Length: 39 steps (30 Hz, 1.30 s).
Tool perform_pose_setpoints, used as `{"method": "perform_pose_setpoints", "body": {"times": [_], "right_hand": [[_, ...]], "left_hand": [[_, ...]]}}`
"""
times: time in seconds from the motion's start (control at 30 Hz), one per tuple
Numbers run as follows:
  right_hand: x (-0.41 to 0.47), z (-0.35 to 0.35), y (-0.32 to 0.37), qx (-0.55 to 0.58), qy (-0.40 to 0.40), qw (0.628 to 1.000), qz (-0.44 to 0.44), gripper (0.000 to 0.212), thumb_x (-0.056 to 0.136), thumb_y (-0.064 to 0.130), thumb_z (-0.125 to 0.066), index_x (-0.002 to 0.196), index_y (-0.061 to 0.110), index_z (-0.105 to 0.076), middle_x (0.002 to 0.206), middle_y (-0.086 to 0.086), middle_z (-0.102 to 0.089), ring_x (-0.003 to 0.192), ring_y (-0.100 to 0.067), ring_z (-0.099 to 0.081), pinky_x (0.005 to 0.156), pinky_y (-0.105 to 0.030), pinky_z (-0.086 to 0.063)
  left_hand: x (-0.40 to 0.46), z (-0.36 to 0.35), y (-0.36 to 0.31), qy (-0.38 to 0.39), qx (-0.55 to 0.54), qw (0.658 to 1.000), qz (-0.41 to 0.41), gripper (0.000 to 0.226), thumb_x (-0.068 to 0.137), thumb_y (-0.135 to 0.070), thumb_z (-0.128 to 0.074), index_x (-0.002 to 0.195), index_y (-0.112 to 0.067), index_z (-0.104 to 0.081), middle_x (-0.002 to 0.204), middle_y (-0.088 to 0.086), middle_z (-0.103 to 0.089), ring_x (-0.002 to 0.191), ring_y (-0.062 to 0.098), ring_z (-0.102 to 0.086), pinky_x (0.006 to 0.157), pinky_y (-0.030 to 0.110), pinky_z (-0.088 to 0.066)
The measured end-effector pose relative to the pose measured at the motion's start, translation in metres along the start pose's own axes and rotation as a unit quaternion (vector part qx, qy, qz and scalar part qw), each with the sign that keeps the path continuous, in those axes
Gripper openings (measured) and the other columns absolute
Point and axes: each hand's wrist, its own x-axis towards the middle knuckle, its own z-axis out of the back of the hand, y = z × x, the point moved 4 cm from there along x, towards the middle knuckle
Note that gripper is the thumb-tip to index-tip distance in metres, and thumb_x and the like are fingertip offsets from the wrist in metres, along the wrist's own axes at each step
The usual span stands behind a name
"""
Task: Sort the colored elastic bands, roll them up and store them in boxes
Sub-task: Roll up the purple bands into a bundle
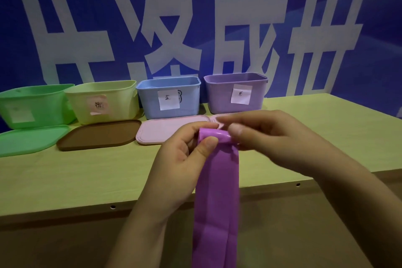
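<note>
1. Head view, far left: green box [32, 104] at back of the wooden table [76, 176], blank paper label on front, its green lid [30, 140] flat just in front.
2. Next right: yellow-green box [104, 100] w/ pinkish handwritten label, touching the green box; brown lid [99, 135] flat in front of it.
3. Centre: blue box [169, 95] w/ white handwritten label; pink lid [171, 130] flat in front, partly hidden by the hands.
4. Left hand [185, 159] held above the table's front part, thumb and curled fingers pinching the left end of the rolled top of the purple elastic band [217, 191].
5. Band: top end curled into a small roll between both hands, rest hangs straight down past the table's front edge and out of frame at bottom.
6. Purple box [236, 93] w/ white handwritten label, just right of the blue box, behind the hands; edge of a second pink lid [217, 118] shows in front of it.
7. Right hand [272, 135] grips the roll's right end, fingers curled over the top, thumb underneath; slightly blurred.
8. Behind everything: blue banner [217, 17] w/ large white characters.
</note>
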Motion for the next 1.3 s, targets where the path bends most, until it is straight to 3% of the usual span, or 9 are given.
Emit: {"method": "perform_pose_setpoints", "body": {"times": [0.13,0.3,0.47,0.6,0.87,0.97,1.1,1.23,1.3], "right_hand": [[0.004,-0.002,0.008,-0.083,0.004,0.997,0.004,0.029,0.081,0.037,-0.062,0.109,0.030,-0.066,0.089,0.015,-0.067,0.087,0.001,-0.061,0.077,-0.018,-0.055],[0.006,-0.001,0.018,-0.184,-0.124,0.972,0.082,0.021,0.085,0.021,-0.064,0.106,0.025,-0.066,0.091,0.016,-0.058,0.086,-0.003,-0.057,0.075,-0.013,-0.048],[0.019,0.020,0.015,-0.221,-0.209,0.948,0.095,0.022,0.089,0.018,-0.058,0.110,0.017,-0.063,0.095,0.013,-0.054,0.090,-0.003,-0.050,0.073,-0.007,-0.040],[0.029,0.036,0.009,-0.187,-0.252,0.945,0.088,0.022,0.091,0.018,-0.058,0.112,0.015,-0.062,0.098,0.010,-0.056,0.092,-0.007,-0.052,0.074,-0.010,-0.041],[0.045,0.058,0.025,-0.172,-0.300,0.931,0.119,0.024,0.091,0.018,-0.058,0.114,0.012,-0.062,0.098,0.009,-0.056,0.092,-0.007,-0.052,0.074,-0.008,-0.041],[0.049,0.069,0.032,-0.171,-0.319,0.923,0.131,0.025,0.091,0.018,-0.058,0.115,0.012,-0.061,0.098,0.009,-0.055,0.091,-0.005,-0.051,0.071,-0.002,-0.040],[0.054,0.082,0.040,-0.170,-0.340,0.913,0.147,0.024,0.091,0.017,-0.058,0.114,0.011,-0.062,0.097,0.009,-0.056,0.089,-0.005,-0.051,0.069,0.002,-0.038],[0.060,0.089,0.047,-0.166,-0.350,0.907,0.163,0.023,0.091,0.016,-0.058,0.113,0.011,-0.062,0.096,0.008,-0.056,0.088,-0.006,-0.052,0.072,-0.005,-0.041],[0.064,0.091,0.050,-0.172,-0.356,0.904,0.165,0.023,0.091,0.016,-0.059,0.113,0.010,-0.063,0.096,0.007,-0.056,0.089,-0.007,-0.052,0.072,-0.006,-0.040]], "left_hand": [[0.001,-0.003,0.005,0.012,-0.019,1.000,0.018,0.034,0.075,-0.025,-0.055,0.108,-0.031,-0.051,0.090,-0.003,-0.074,0.080,0.013,-0.071,0.063,0.020,-0.054],[0.011,-0.001,0.009,0.015,-0.015,1.000,0.011,0.037,0.072,-0.029,-0.060,0.105,-0.034,-0.043,0.095,-0.005,-0.073,0.092,0.011,-0.068,0.077,0.024,-0.054],[0.015,0.011,0.037,-0.047,0.019,0.998,0.037,0.048,0.063,-0.046,-0.076,0.101,-0.034,-0.050,0.110,-0.006,-0.067,0.105,0.007,-0.063,0.090,0.028,-0.049],[0.001,0.007,0.071,-0.048,0.046,0.991,0.119,0.029,0.079,-0.020,-0.071,0.101,-0.029,-0.055,0.104,-0.009,-0.067,0.098,0.005,-0.064,0.073,0.018,-0.051],[-0.004,-0.010,0.090,0.013,0.017,0.984,0.177,0.035,0.067,-0.034,-0.071,0.095,-0.017,-0.060,0.092,0.000,-0.069,0.087,0.013,-0.065,0.066,0.018,-0.049],[-0.001,-0.013,0.086,0.007,0.011,0.980,0.200,0.050,0.061,-0.041,-0.072,0.103,-0.020,-0.055,0.104,-0.003,-0.067,0.095,0.012,-0.064,0.074,0.024,-0.056],[0.005,-0.007,0.084,-0.092,0.090,0.977,0.168,0.055,0.062,-0.053,-0.069,0.111,-0.033,-0.051,0.119,-0.015,-0.049,0.111,0.012,-0.052,0.094,0.038,-0.050],[0.019,-0.014,0.087,-0.126,-0.020,0.964,0.233,0.036,0.072,-0.041,-0.071,0.098,-0.019,-0.058,0.104,0.003,-0.066,0.090,0.022,-0.065,0.075,0.041,-0.055],[0.028,-0.023,0.091,-0.113,-0.121,0.943,0.288,0.041,0.077,-0.037,-0.067,0.102,-0.006,-0.056,0.094,0.009,-0.071,0.089,0.032,-0.068,0.079,0.045,-0.052]]}}
